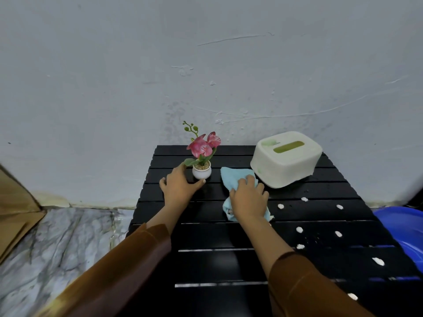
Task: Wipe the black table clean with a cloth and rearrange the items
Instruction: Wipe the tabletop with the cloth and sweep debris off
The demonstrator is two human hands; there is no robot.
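While the right hand (pixel 248 197) lies flat on a light blue cloth (pixel 238 177), fingers spread and pressing it down onto the black table (pixel 229 266), the left hand (pixel 179 186) reaches for a small white pot (pixel 201 173) a little to the left of the cloth. The left thumb touches the pot's base at the front and the fingers curve round its left side, so the hand cups the pot (whether it is truly gripping or only touching cannot be told). The two hands are apart, with a strip of bare slatted tabletop between them.

From the pot rises a pink artificial orchid (pixel 203 144) with green leaves and a stalk of green buds, standing upright. The cloth is bunched; one part sticks out past the fingertips toward the wall and another shows under the wrist toward the near side. Just right of the cloth, near the far right corner of the table, sits a cream tissue box (pixel 286 159) with a green slot in its top, apparently tilted slightly.

White blobs (pixel 299 229) are scattered over the right half of the table, from near the cloth down to the near edge, all well clear of the right hand. Both arms wear brown sleeves (pixel 128 266). A pale grey wall (pixel 206 65) stands behind the table, a marbled floor (pixel 57 243) lies to the left, and a blue basin (pixel 407 232) shows at the right edge, beside the table.
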